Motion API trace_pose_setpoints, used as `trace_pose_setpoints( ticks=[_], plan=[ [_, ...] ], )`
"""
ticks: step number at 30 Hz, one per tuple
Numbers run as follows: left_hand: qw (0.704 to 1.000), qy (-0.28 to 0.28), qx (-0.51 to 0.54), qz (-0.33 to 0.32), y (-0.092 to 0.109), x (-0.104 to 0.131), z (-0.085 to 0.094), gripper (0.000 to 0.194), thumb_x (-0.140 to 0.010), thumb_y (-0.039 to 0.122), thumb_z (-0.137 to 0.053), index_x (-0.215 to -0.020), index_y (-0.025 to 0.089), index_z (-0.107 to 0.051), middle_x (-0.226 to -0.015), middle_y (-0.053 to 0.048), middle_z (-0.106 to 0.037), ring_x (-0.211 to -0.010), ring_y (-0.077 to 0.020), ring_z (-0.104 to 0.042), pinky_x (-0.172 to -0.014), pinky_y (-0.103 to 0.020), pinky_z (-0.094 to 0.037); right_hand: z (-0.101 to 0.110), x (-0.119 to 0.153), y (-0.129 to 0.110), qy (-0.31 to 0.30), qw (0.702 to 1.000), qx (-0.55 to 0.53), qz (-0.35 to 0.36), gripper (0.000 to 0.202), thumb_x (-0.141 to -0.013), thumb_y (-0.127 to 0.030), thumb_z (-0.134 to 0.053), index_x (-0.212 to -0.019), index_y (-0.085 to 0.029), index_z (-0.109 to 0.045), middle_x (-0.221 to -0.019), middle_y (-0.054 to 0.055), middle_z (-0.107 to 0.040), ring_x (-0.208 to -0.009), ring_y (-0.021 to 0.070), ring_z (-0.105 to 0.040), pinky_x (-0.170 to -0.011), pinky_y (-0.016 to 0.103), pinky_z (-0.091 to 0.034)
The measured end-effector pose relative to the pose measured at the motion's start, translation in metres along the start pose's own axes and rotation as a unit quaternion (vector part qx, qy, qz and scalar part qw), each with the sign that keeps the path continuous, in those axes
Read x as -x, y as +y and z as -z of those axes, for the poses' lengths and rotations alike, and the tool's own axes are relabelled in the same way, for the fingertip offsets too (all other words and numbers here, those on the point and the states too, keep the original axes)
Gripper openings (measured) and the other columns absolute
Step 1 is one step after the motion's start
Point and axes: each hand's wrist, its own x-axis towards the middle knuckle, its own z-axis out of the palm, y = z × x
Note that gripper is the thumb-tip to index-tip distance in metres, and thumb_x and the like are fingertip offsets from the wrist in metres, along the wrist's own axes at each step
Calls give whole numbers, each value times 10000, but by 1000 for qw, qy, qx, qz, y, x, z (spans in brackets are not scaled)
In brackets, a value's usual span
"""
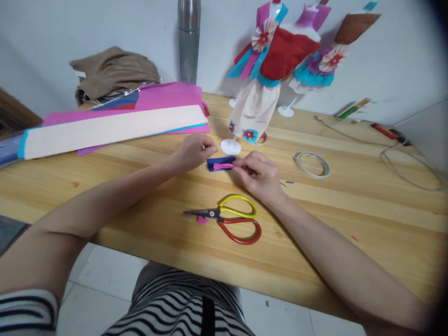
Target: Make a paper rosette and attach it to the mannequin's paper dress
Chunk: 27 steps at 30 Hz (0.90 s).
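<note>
My right hand (262, 176) pinches one end of a narrow pink strip of gathered paper (224, 166) between thumb and fingertips. Beneath that strip lies a dark blue pleated paper piece (221, 161), which the right fingertips also reach at its right end. Just left of the blue piece, my left hand (195, 151) is closed with its fingers curled in; whether anything is inside them is hidden. Nearer to me, scissors (213, 213) with one yellow and one red handle rest on the table, their blades over a small magenta scrap (202, 220).
Behind the hands stand small dress forms in paper clothes (257, 100). A tape roll (312, 164) and a cable (353, 135) lie to the right. Paper sheets (115, 130), brown cloth (114, 72) and a grey bottle (189, 51) are at the back left.
</note>
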Motion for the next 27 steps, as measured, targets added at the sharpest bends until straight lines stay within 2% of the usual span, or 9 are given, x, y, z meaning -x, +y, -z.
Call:
trace_pose_setpoints(
  ticks=[4, 5, 7, 9, 12, 15, 17, 22, 27],
  plan=[
    [992, -94, 54, 67, 24, 10, 9, 394, -970, 355, -488, -732, 119, -694, -564, -29, -628, -498, -116, -529, -500, -267, -383, 5, 3, -7, 63, 989, 69, 118, 139, -909, -233, -609, -860, -224, -739, -724, 66, -638, -627, 179, -574, -553, 322, -449],
    [973, -160, 115, 123, 29, 13, 10, 431, -992, 409, -446, -789, 120, -692, -624, -50, -668, -504, -123, -567, -490, -266, -405, 5, 4, -7, 73, 983, 86, 143, 130, -904, -214, -614, -869, -224, -739, -715, 64, -639, -622, 177, -573, -549, 318, -444],
    [930, -239, 215, 179, 36, 18, 11, 443, -991, 459, -448, -804, 118, -660, -694, -78, -702, -507, -120, -598, -465, -245, -419, 6, 5, -7, 85, 975, 107, 175, 129, -901, -183, -615, -885, -219, -738, -700, 60, -638, -611, 170, -567, -540, 310, -437],
    [899, -266, 287, 198, 38, 21, 11, 360, -948, 406, -550, -753, 113, -625, -664, -63, -684, -482, -90, -579, -433, -201, -397, 6, 6, -7, 80, 973, 119, 181, 134, -904, -182, -604, -917, -217, -732, -711, 57, -638, -620, 168, -573, -549, 308, -448],
    [898, -234, 315, 201, 38, 21, 10, 218, -854, 237, -656, -683, 112, -603, -571, -3, -622, -437, -53, -531, -398, -149, -372, 8, 4, -8, 59, 977, 99, 178, 215, -890, -235, -607, -1087, -217, -689, -794, 55, -625, -682, 182, -593, -578, 318, -488],
    [926, -173, 284, 178, 39, 20, 8, 132, -808, 132, -644, -679, 111, -621, -561, 18, -616, -423, -51, -523, -388, -146, -402, 10, 2, -10, 57, 982, 36, 177, 410, -869, -285, -608, -1274, -225, -581, -884, 53, -590, -735, 193, -577, -589, 332, -507],
    [944, -138, 256, 156, 41, 20, 7, 116, -791, 89, -622, -677, 108, -627, -544, 28, -603, -412, -53, -514, -379, -148, -406, 10, 1, -13, 53, 986, 7, 159, 436, -867, -302, -624, -1293, -235, -553, -922, 59, -591, -731, 187, -562, -588, 334, -506],
    [971, -102, 205, 74, 40, 22, 1, 86, -760, 85, -641, -683, 93, -676, -453, 51, -538, -394, -42, -487, -392, -122, -363, 8, 2, -20, 31, 993, -16, 109, 249, -887, -272, -662, -1131, -244, -621, -862, 49, -647, -711, 182, -582, -583, 323, -496],
    [979, -82, 186, 30, 34, 26, -2, 91, -763, 147, -668, -785, 93, -736, -485, 29, -581, -437, -55, -531, -451, -134, -431, 4, 5, -20, 45, 995, -49, 76, 50, -902, -190, -639, -904, -223, -677, -711, 16, -628, -620, 151, -557, -552, 295, -452]
  ],
)
